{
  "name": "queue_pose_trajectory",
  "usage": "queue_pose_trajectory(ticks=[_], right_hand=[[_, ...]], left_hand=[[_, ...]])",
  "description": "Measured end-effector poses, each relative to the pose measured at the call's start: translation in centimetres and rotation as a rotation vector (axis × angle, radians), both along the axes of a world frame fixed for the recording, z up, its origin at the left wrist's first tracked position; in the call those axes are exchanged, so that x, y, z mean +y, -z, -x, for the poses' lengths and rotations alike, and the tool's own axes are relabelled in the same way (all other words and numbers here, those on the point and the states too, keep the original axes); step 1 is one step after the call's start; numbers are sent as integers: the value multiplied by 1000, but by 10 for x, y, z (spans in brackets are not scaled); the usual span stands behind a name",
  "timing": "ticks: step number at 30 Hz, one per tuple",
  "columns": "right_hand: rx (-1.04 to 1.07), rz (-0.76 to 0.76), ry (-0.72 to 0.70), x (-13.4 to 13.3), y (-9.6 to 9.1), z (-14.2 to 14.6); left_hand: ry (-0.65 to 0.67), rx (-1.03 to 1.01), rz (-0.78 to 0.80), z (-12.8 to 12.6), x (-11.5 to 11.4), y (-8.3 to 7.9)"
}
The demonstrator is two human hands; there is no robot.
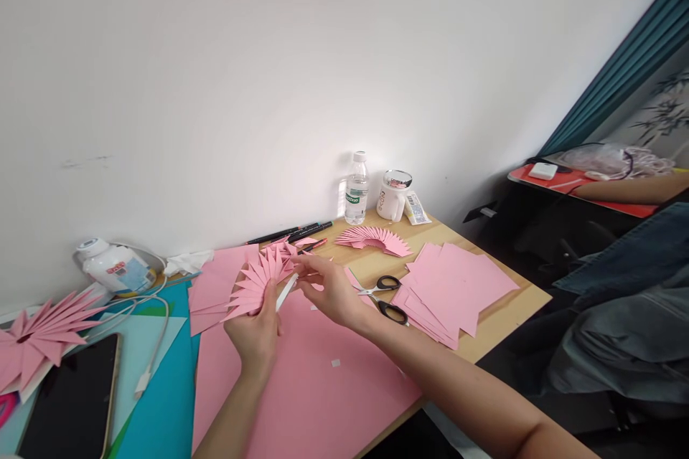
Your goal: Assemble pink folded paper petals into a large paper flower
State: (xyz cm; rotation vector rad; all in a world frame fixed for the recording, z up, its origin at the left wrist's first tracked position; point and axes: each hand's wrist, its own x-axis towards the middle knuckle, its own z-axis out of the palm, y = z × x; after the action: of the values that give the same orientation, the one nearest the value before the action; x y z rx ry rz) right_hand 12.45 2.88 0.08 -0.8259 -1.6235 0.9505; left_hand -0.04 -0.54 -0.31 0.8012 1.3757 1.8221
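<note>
My left hand (257,333) is closed round the base of a fan of folded pink paper points (258,280), held upright over a large pink sheet (323,387). My right hand (331,287) pinches the right edge of the fan with thumb and fingers. A white stick-like thing (286,292) lies between the two hands; which hand holds it is unclear. Black-handled scissors (385,295) lie on the wooden table just right of my right hand.
A second pink paper fan (374,238) and a stack of pink sheets (452,287) lie on the table (517,312). Pens (293,233), a water bottle (356,190) and a white mug (392,195) stand by the wall. A phone (72,405), white cable (153,344) and folded pink piece (37,333) are left. Another person's arm (629,190) rests far right.
</note>
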Motion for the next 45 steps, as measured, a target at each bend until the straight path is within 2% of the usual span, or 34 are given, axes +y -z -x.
queue_pose_trajectory(ticks=[3,7,10,12,14,16,17,20,22,24,28,32,35,38,39,41,43,45], right_hand=[[-99,-63,110,-6,-3,2],[-416,-387,279,-19,-7,5],[-520,-642,206,-29,-17,3],[-525,-730,176,-33,-24,-8],[-520,-671,258,-33,-28,-28],[-588,-486,375,-31,-27,-57],[-679,-381,384,-30,-24,-72],[-1067,-47,299,-31,-14,-112],[-1226,87,208,-34,-5,-126],[-1265,103,195,-36,3,-131],[-1250,42,206,-32,18,-129],[-1265,-7,249,-27,24,-135],[-1166,-58,348,-27,19,-141],[-755,-25,396,-30,8,-132],[-592,23,362,-33,4,-125],[-405,124,164,-38,-2,-107],[-372,152,52,-42,-6,-85],[-452,187,9,-44,-9,-67]], left_hand=[[-86,100,9,1,2,0],[-138,180,-4,0,2,0],[-169,188,-68,0,1,2],[-188,184,-98,1,0,4],[-224,201,-107,1,-1,4],[-261,222,-119,0,-1,3],[-265,226,-129,0,-1,2],[-241,229,-159,-2,-1,-1],[-219,233,-165,-2,-1,-2],[-206,240,-155,-2,-1,-2],[-225,253,-125,0,1,-1],[-236,268,-125,0,1,-1],[-252,259,-117,0,2,-1],[-252,273,-126,1,2,-1],[-254,281,-123,1,2,0],[-260,292,-114,2,3,1],[-277,297,-99,3,4,2],[-299,293,-87,3,6,3]])
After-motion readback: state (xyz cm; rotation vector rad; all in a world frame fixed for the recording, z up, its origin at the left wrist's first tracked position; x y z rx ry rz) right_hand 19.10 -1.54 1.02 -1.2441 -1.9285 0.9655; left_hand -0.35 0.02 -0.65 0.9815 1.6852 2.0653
